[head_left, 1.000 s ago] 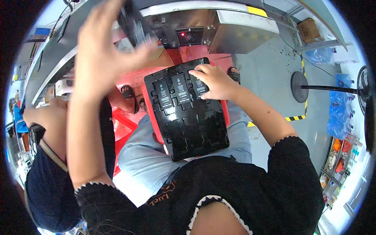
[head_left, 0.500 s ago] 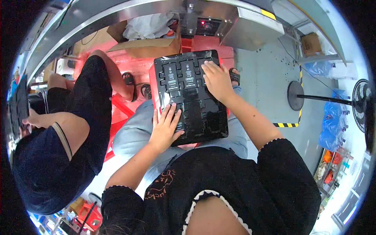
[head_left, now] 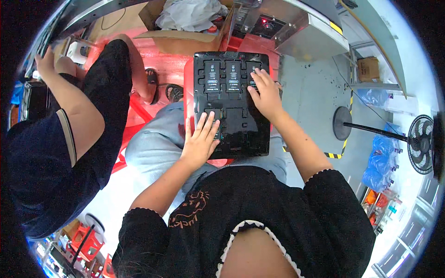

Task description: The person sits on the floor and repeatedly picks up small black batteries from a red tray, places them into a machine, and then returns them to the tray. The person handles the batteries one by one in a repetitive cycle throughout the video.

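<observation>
With the tray as the dial and twelve pointing away from the person, the black tray [head_left: 255, 134] lies face up before the body, its six o'clock edge over the lap. A red support [head_left: 188, 88] shows along its nine o'clock side, between the jeaned legs [head_left: 153, 134], and probably bears the weight, which would leave both hands free. Dark, flat packs lie in moulded pockets at eleven [head_left: 212, 76], twelve [head_left: 233, 76] and one, label side up; the pockets seem shaped to hold each one upright in its row and apart from the next. The left hand [head_left: 200, 141] rests palm down at eight, fingers spread over another pack; its grip is apart, so it looks to be pressing or steadying rather than pinching. The right hand [head_left: 266, 95] lies at two, fingertips reaching over the pack at one and partly hiding it; its grip is apart too, thumb off to the side, clamped on nothing. Set on opposite sides, the hands likely level the tray. Beyond it, at eleven, sits an open carton [head_left: 185, 44].
</observation>
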Available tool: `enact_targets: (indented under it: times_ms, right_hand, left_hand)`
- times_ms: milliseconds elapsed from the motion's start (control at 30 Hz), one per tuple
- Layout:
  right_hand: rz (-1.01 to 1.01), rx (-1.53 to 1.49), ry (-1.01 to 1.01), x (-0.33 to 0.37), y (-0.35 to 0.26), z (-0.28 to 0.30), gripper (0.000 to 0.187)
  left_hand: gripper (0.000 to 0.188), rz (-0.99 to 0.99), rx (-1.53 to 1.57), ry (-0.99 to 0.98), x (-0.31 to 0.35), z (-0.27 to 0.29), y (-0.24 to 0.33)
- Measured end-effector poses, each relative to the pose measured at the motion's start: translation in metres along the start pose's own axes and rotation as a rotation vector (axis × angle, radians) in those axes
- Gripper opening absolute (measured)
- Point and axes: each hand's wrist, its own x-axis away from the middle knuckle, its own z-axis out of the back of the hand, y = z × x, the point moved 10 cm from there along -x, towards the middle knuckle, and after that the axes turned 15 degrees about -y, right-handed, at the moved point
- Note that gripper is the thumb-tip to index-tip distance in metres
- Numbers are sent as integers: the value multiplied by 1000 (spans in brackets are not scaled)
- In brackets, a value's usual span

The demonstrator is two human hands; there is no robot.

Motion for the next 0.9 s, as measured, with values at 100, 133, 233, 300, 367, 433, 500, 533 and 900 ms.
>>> enact_targets:
  times_ms: [100, 133, 233, 300, 367, 433, 500, 533, 900]
  right_hand:
    - [97, -30, 94, -6, -25, 51, 37]
    - [129, -26, 112, -11, -34, 71, 35]
    - [398, 119, 447, -13, -95, 171, 27]
    - [508, 328, 664, -14, -131, 227, 22]
    - [474, 482, 770, -30, -151, 267, 27]
    - [388, 542, 750, -70, -151, 292, 56]
    - [531, 739, 960, -135, -112, 302, 87]
    - [484, 679, 854, -171, -97, 306, 90]
    - [74, 491, 1, -258, -41, 323, 64]
  left_hand:
    - [65, 2, 52, 21, 1, -1, -1]
    - [65, -4, 63, 28, 0, 1, -2]
    - [65, -19, 55, -3, 0, 0, -3]
    - [62, 7, 5, -18, 1, -1, -2]
    - [59, -1, 33, -62, -1, 7, 2]
    - [55, -53, 127, -40, -2, 32, 8]
    - [55, -185, 178, 102, -14, 81, 16]
    - [55, -232, 205, 168, -19, 106, 14]
    - [81, -43, -285, 898, -112, 406, -128]
